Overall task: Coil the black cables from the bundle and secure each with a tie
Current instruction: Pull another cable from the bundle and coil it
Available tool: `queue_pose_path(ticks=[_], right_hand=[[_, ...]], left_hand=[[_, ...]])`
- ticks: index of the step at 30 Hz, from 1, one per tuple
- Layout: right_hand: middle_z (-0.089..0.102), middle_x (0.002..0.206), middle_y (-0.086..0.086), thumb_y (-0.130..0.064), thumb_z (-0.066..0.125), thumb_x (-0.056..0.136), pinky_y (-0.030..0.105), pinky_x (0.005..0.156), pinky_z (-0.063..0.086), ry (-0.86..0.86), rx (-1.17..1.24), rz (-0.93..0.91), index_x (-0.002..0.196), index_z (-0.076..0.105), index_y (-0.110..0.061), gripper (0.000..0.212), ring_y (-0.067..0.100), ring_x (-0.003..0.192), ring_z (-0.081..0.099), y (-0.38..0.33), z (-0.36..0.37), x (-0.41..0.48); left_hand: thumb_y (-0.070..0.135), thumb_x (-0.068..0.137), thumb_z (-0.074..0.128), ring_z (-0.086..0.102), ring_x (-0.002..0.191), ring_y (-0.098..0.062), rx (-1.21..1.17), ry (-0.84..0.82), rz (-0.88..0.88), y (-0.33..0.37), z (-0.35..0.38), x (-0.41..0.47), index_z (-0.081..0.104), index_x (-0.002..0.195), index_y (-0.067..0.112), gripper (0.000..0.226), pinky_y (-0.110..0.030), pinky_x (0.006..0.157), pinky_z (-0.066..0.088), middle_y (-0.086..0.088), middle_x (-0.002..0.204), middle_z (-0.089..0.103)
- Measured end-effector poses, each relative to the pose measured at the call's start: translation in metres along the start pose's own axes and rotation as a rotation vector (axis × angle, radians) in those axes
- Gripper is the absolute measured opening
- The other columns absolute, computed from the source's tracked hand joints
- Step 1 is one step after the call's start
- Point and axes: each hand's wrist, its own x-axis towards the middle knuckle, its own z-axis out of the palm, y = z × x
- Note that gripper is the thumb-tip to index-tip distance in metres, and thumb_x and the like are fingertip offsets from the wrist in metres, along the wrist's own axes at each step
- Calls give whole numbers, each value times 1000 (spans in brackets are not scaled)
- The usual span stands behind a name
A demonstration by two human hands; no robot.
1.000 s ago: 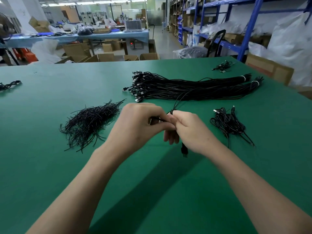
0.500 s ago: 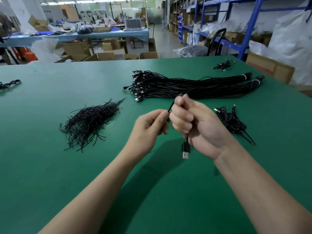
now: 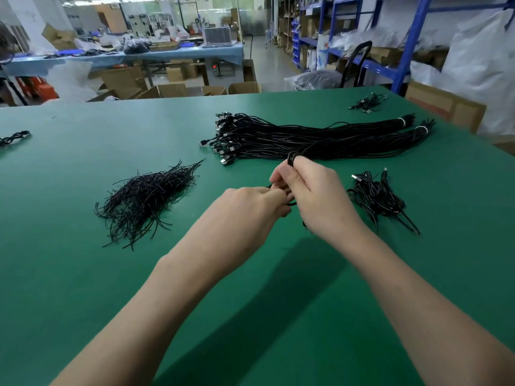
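Observation:
A long bundle of black cables (image 3: 320, 137) lies across the far middle of the green table (image 3: 69, 274), bound with white bands at its right end. One black cable (image 3: 291, 158) runs from the bundle and is looped over the fingers of my right hand (image 3: 312, 193), which grips the loops. My left hand (image 3: 250, 210) pinches the same cable right beside the right hand's fingers. Black wire ties (image 3: 145, 196) lie heaped to the left. Finished coiled cables (image 3: 376, 196) sit to the right of my hands.
One more small coil (image 3: 367, 103) lies at the far right corner and another (image 3: 14, 137) at the left edge. Cardboard boxes (image 3: 446, 107) and blue shelving (image 3: 404, 51) stand beyond the table's right side.
My right hand has turned over and wound the cable into loops over its fingers. The hanging USB plug is hidden now. My left hand moved in against the right hand.

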Motion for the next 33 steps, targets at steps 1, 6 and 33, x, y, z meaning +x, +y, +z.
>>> queue_pose_path(ticks=[1,6,33], right_hand=[[67,67,-6,-22,46,106,22,58,46,-27,-48,4,83,65,-12,31,7,61,60,0,1,-2],[54,51,-3,-29,39,108,26,50,35,-247,137,70,69,55,-16,45,13,48,43,6,10,-12],[56,63,2,-29,41,108,23,56,45,-755,437,406,91,64,-7,37,15,57,52,40,-8,-19]], left_hand=[[32,106,45,64,87,-30,-6,14,14,-2,-5,1,64,108,16,25,-43,79,48,2,100,68],[30,92,71,52,66,-5,-168,132,63,-21,-21,-2,74,80,19,17,-28,69,44,6,77,65],[41,97,64,62,89,-10,-121,117,227,-60,43,2,75,96,28,17,-25,79,31,16,92,68]])
